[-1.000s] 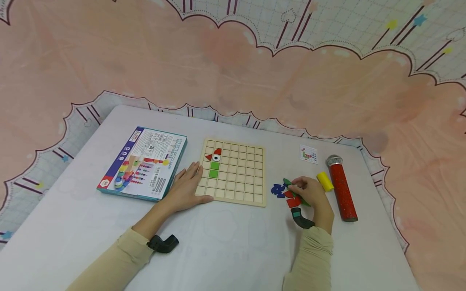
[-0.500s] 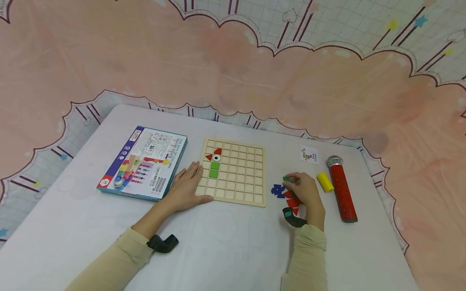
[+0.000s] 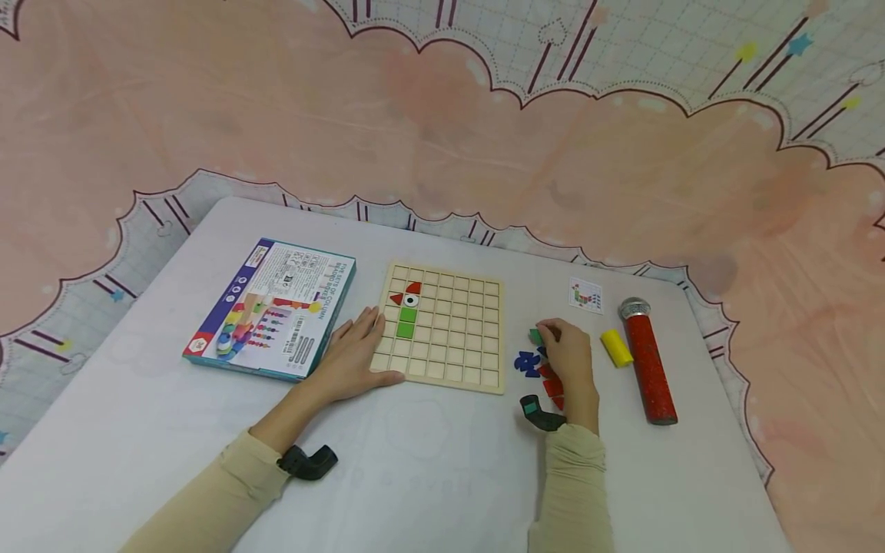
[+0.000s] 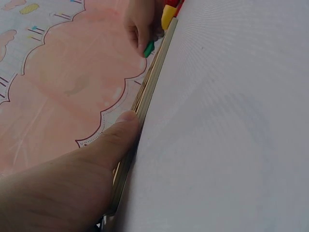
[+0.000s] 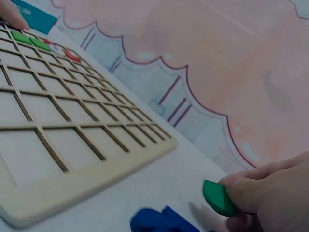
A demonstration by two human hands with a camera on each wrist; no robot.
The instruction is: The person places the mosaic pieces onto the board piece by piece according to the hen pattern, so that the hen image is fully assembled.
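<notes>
So far, board (head): we count five set pieces, the rest bare; red pieces and blue pieces lie loose.
Box (head): we read "FIVE SETS OF COLUMN".
Left hand (left wrist): outstretched against the board, gripping nothing.
Right hand (right wrist): pinching a green piece near the blue pieces.

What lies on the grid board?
Two red pieces, an eye piece and two green squares. What the left hand covers at the left edge of the board cannot be seen.
</notes>
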